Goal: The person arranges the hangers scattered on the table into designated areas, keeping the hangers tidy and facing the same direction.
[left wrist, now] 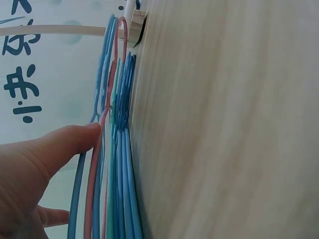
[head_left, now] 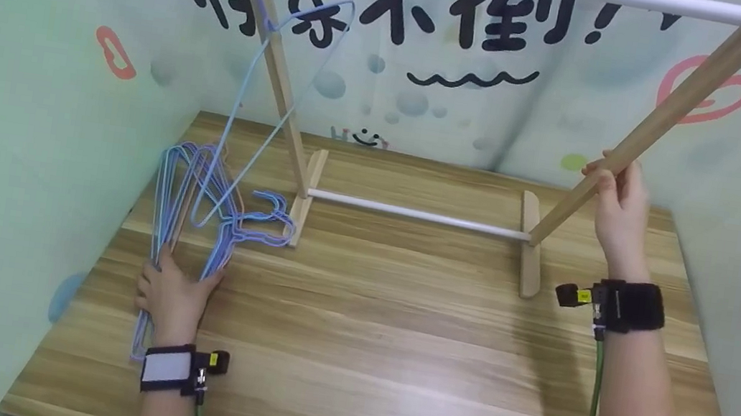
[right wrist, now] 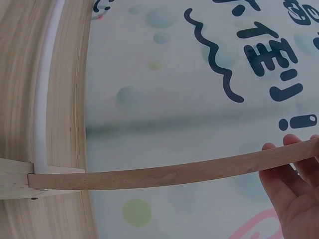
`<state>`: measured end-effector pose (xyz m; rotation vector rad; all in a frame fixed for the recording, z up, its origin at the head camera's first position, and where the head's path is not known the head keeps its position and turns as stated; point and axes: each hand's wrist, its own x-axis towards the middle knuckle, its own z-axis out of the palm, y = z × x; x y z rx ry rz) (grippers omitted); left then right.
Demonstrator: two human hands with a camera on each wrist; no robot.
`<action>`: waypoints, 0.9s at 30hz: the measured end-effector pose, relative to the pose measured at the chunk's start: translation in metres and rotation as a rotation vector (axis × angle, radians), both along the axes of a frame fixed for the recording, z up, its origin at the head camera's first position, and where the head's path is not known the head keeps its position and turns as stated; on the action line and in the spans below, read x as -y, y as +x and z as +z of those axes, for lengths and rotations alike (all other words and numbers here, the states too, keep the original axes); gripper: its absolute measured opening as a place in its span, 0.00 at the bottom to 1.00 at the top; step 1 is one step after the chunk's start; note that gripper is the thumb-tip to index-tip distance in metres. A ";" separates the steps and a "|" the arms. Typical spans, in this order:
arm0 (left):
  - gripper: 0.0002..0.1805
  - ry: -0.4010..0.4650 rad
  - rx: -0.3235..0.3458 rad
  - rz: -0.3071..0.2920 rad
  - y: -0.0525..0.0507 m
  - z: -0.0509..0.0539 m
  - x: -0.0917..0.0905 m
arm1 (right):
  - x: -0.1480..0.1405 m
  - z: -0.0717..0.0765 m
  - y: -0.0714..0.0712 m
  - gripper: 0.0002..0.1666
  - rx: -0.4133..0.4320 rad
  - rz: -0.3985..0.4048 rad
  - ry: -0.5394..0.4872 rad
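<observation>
Several thin blue, teal and pink clothes hangers (left wrist: 119, 164) lie stacked on the wooden table at the left. My left hand (head_left: 176, 293) grips the near part of the stack, fingers over its left side. In the left wrist view, its thumb presses against a pink and a blue hanger. A wooden garment rack (head_left: 287, 102) stands behind, with a white top bar. My right hand (head_left: 622, 211) holds its right post (right wrist: 174, 175), thumb in front and fingers partly hidden behind it. One blue hanger (head_left: 230, 123) hangs at the left end of the top bar, overlapping the stack in view.
The rack's wooden feet (head_left: 527, 266) stand on the table (head_left: 379, 354), joined by a low white bar (head_left: 413, 214). A printed curtain (head_left: 440, 123) with black lettering closes off the back and sides. A green cable (head_left: 594, 413) runs along the right forearm.
</observation>
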<state>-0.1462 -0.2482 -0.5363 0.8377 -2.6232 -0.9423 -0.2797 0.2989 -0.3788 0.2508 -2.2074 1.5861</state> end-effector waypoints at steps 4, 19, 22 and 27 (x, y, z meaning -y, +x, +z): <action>0.59 -0.016 -0.044 -0.018 0.008 0.003 -0.002 | 0.000 -0.001 0.000 0.18 0.004 -0.004 0.000; 0.59 -0.052 -0.148 -0.148 0.043 0.014 -0.033 | 0.000 -0.003 0.000 0.17 -0.049 -0.003 0.020; 0.59 -0.037 -0.169 -0.172 0.050 0.015 -0.042 | 0.000 -0.003 -0.001 0.16 -0.049 -0.004 0.021; 0.62 -0.029 -0.173 -0.229 0.059 0.015 -0.054 | 0.000 -0.002 -0.001 0.16 -0.038 -0.004 0.016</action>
